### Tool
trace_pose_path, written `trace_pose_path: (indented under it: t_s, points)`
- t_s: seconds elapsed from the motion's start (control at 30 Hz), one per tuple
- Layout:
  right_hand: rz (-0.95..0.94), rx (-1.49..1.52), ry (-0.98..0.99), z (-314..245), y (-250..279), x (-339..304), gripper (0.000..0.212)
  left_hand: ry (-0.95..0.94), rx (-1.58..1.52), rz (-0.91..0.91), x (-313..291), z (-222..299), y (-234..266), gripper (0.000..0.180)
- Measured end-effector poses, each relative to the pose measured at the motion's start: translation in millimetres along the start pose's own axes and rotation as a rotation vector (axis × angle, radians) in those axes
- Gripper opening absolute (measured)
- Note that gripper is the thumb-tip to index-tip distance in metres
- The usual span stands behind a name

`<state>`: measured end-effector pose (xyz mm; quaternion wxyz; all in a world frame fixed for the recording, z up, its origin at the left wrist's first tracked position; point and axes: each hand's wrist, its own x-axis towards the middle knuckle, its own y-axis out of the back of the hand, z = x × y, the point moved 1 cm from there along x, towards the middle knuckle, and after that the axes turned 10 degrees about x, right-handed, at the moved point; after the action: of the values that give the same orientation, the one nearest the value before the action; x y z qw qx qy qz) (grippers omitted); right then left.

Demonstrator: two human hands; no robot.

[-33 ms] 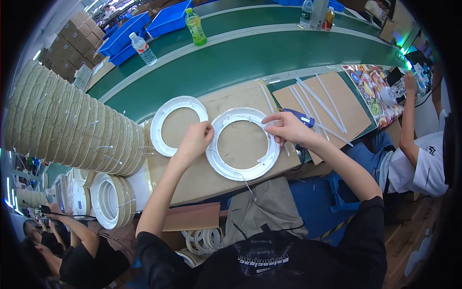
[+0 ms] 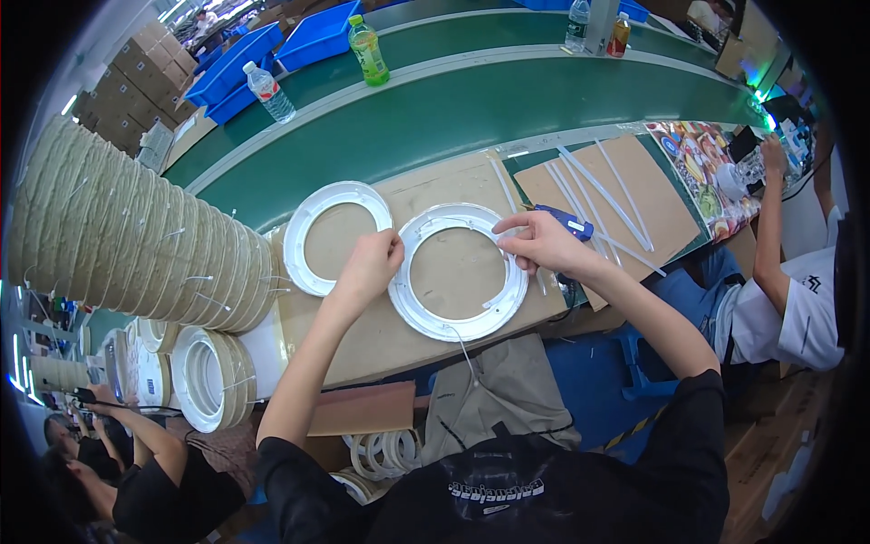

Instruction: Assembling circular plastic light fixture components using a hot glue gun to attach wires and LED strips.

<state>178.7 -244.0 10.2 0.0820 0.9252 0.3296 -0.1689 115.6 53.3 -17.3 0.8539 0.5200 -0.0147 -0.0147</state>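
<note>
A white round ring frame (image 2: 510, 306) lies flat on the cardboard before me, with a thin wire along its inside and a lead hanging over the near edge. My left hand (image 2: 370, 263) is closed at the ring's left rim; its fingertips are pressed together, and what they hold is hidden. At the right rim is my right hand (image 2: 548, 243), its index finger and thumb apart, the fingers touching or just over the rim. A second white ring (image 2: 299, 238) lies behind my left hand. The blue glue gun (image 2: 571, 223) rests beyond my right wrist.
A tall stack of beige rings (image 2: 136, 227) leans at left, with shorter ring stacks (image 2: 210, 376) below. White sticks (image 2: 605, 198) lie on cardboard at right. Bottles (image 2: 368, 53) and blue bins (image 2: 313, 34) stand at the back. A co-worker's arm (image 2: 770, 227) is at right.
Hardly anything differs. The ring and its hanging lead sit a touch lower; both hands stay in nearly the same place.
</note>
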Motion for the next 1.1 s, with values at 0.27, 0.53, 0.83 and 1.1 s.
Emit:
trace_pose_path:
  t_s: [0.27,0.53,0.83,1.1]
  points:
    - [0.015,-0.006,0.049,1,0,8,0.034,0.004,0.446,0.030,1,19,-11,0.010]
    - [0.023,-0.021,0.090,8,0,9,0.032,-0.011,0.543,-0.049,-5,45,-4,0.023]
    - [0.133,-0.171,0.272,22,5,17,0.026,-0.297,0.418,-0.200,-33,26,9,0.087]
    - [0.150,-0.227,0.297,31,7,24,0.029,-0.328,0.409,-0.232,-35,33,11,0.057]
